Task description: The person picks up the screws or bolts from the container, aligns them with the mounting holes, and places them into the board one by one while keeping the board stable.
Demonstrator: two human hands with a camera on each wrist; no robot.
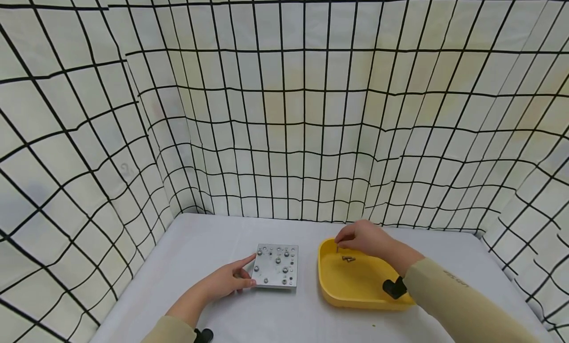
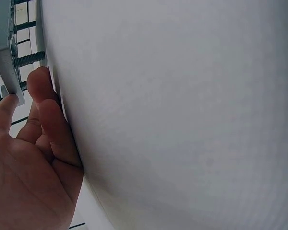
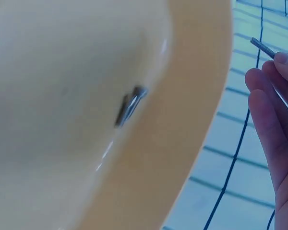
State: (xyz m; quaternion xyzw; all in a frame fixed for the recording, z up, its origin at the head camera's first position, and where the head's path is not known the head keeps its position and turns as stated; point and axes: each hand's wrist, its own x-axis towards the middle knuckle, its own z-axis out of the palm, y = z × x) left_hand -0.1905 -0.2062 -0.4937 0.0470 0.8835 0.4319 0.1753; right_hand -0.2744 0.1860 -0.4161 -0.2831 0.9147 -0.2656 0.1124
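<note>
My left hand [image 1: 224, 282] grips the left side of a square metal plate [image 1: 271, 278], thumb at the near corner and index finger along the edge. Several socket-head screws [image 1: 285, 270] stand in the plate's holes. In the left wrist view, threaded shanks [image 2: 31, 59] stick out beneath it, and curled fingers lie close to them. Over the far left rim of a yellow tray [image 1: 326, 296], my right hand [image 1: 366, 238] pinches a screw [image 3: 261, 47] between thumb and finger, its threaded end pointing away from the fingertips. A few loose screws [image 1: 348, 259] lie on the tray floor.
A white cloth-like surface [image 1: 213, 239] covers the table. White walls with a black grid net [image 1: 289, 135] rise behind it and at both sides. A black wrist device [image 1: 394, 287] hangs from the right sleeve over the tray.
</note>
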